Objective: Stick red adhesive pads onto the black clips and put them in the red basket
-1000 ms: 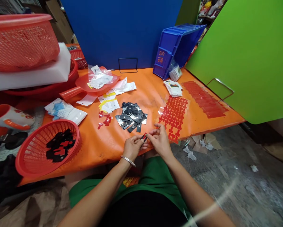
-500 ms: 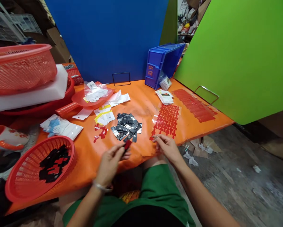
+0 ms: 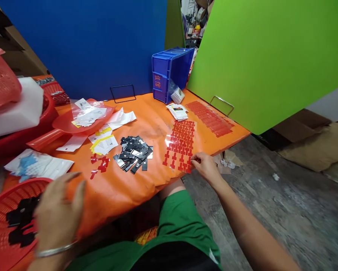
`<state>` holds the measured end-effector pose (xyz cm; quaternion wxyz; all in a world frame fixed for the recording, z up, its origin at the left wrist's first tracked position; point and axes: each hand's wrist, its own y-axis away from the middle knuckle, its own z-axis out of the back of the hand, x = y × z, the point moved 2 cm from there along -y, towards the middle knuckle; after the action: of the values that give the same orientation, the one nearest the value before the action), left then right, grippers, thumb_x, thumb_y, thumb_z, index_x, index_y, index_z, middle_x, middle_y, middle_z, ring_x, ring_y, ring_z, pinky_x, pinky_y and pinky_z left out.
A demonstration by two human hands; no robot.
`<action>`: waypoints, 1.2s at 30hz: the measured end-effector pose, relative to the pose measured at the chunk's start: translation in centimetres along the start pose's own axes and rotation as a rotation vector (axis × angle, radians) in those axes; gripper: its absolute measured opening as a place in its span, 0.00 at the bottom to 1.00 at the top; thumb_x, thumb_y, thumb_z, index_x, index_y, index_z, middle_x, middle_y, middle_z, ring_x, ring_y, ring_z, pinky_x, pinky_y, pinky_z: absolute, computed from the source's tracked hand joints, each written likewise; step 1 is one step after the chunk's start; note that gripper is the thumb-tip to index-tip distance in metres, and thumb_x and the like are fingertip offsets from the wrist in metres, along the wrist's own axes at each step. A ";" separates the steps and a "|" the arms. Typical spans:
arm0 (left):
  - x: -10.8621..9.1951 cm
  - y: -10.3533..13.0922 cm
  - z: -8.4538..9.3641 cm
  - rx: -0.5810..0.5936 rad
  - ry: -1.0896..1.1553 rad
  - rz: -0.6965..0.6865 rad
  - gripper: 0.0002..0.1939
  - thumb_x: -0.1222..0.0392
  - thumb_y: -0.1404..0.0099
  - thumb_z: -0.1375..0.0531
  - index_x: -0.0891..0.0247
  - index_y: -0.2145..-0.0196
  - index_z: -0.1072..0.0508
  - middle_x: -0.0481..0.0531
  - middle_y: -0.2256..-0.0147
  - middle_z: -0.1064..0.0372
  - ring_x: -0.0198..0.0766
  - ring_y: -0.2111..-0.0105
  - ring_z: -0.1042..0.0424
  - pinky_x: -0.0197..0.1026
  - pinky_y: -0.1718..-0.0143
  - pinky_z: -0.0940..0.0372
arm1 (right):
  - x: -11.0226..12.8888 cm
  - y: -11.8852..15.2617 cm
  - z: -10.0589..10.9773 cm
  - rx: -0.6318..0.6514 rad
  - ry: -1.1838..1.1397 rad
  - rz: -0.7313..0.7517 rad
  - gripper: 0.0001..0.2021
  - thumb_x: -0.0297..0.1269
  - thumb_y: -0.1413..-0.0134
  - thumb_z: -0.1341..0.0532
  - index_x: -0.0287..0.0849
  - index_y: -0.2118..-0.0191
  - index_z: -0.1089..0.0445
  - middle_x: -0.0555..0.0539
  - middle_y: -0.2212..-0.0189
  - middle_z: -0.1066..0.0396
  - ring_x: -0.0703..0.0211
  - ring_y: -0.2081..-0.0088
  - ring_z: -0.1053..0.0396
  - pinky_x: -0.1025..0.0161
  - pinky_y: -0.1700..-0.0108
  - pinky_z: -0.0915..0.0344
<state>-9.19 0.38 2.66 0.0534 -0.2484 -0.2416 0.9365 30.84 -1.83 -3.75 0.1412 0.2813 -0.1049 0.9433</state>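
Table [image 3: 123, 203] under an orange cover, seen from above. At near left, the left hand [image 3: 58, 210], blurred, spreads its fingers over the right side of a red basket [image 3: 16, 184] with black pieces [image 3: 22, 212] in it; nothing shows in its grasp, though the palm is hidden. Farther right, the right hand [image 3: 206, 168] brings its fingertips to the near right edge of a sheet of red shapes [image 3: 180, 139]; whether they pinch one is unclear. Between the hands lie a pile of dark strips [image 3: 133, 153] and, left of it, some loose red shapes [image 3: 103, 165]. A hard tug could drag the sheet, as no other hand steadies it; the left hand could tip the basket by catching its rim
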 end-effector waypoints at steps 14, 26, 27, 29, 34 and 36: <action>-16.6 5.8 -17.6 0.671 0.172 -0.595 0.22 0.72 0.36 0.54 0.71 0.45 0.38 0.64 0.43 0.42 0.47 0.40 0.47 0.49 0.41 0.48 | 1.1 -0.5 -1.8 0.182 0.030 0.050 0.06 0.24 0.61 0.42 0.41 0.81 0.34 0.50 0.78 0.33 0.61 0.75 0.37 0.67 0.73 0.45; -16.6 6.3 -18.8 0.662 -0.026 -0.665 0.23 0.66 0.35 0.52 0.75 0.42 0.42 0.66 0.42 0.43 0.47 0.41 0.45 0.49 0.41 0.47 | 2.0 1.2 -2.2 0.112 0.174 0.064 0.08 0.25 0.52 0.43 0.40 0.78 0.33 0.46 0.73 0.37 0.61 0.73 0.38 0.65 0.70 0.44; -16.7 6.3 -18.9 0.654 -0.043 -0.678 0.23 0.66 0.34 0.52 0.75 0.42 0.43 0.65 0.42 0.43 0.46 0.41 0.45 0.49 0.41 0.48 | 1.9 1.1 -2.3 0.110 0.159 0.055 0.08 0.25 0.53 0.43 0.40 0.79 0.34 0.46 0.74 0.37 0.60 0.73 0.38 0.65 0.70 0.43; -16.7 6.5 -18.9 0.657 -0.069 -0.696 0.24 0.66 0.34 0.53 0.74 0.41 0.44 0.64 0.42 0.44 0.45 0.41 0.47 0.48 0.41 0.49 | 1.6 0.8 -2.4 0.093 0.104 0.051 0.07 0.23 0.57 0.43 0.40 0.79 0.35 0.47 0.75 0.37 0.60 0.73 0.38 0.65 0.69 0.43; -16.6 6.3 -18.9 0.714 -0.088 -0.690 0.24 0.64 0.33 0.53 0.73 0.41 0.44 0.64 0.41 0.45 0.46 0.40 0.48 0.47 0.41 0.49 | 0.6 0.1 -1.8 0.134 -0.230 0.042 0.06 0.26 0.58 0.43 0.41 0.81 0.37 0.50 0.79 0.37 0.61 0.75 0.38 0.66 0.71 0.42; -16.6 6.1 -18.8 0.739 -0.078 -0.677 0.24 0.65 0.33 0.53 0.72 0.41 0.44 0.63 0.41 0.45 0.46 0.40 0.47 0.48 0.42 0.48 | 0.0 0.0 -0.9 0.189 -0.430 -0.008 0.05 0.31 0.56 0.41 0.41 0.79 0.35 0.51 0.79 0.36 0.61 0.75 0.38 0.66 0.72 0.41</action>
<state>14.62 -0.61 -7.19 0.4296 -0.0852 0.0374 0.8982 30.41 -1.63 -4.49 0.0922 0.4883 -0.0425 0.8668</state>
